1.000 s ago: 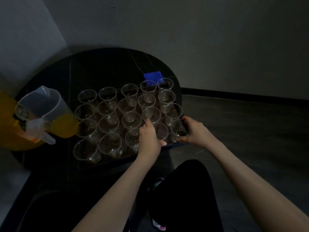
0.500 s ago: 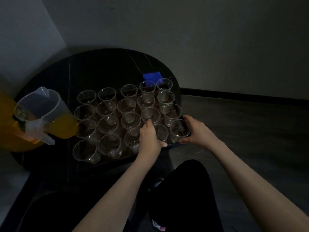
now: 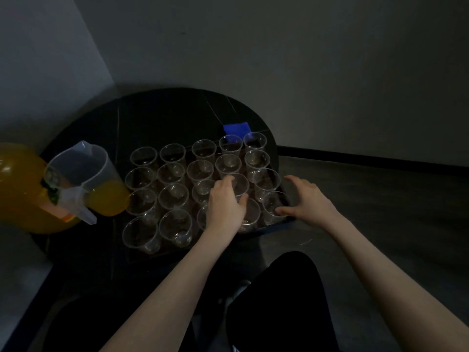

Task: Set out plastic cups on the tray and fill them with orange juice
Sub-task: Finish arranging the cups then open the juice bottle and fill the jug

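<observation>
Several clear empty plastic cups stand in rows on a dark tray on a round black table. My left hand reaches over the near rows, and its fingers and thumb curl round one cup in the third row. My right hand hovers at the tray's near right corner with fingers spread; its thumb tip lies against the corner cup. A clear jug with orange juice in its bottom stands left of the tray.
A large orange juice bottle stands at the far left behind the jug. A blue object lies on the table beyond the cups. Walls close in behind and to the left. My dark-clothed knee is below the table edge.
My left hand has moved forward from the near-row cup and now grips a cup one row further. My right hand has let go of the corner cup and spread its fingers.
</observation>
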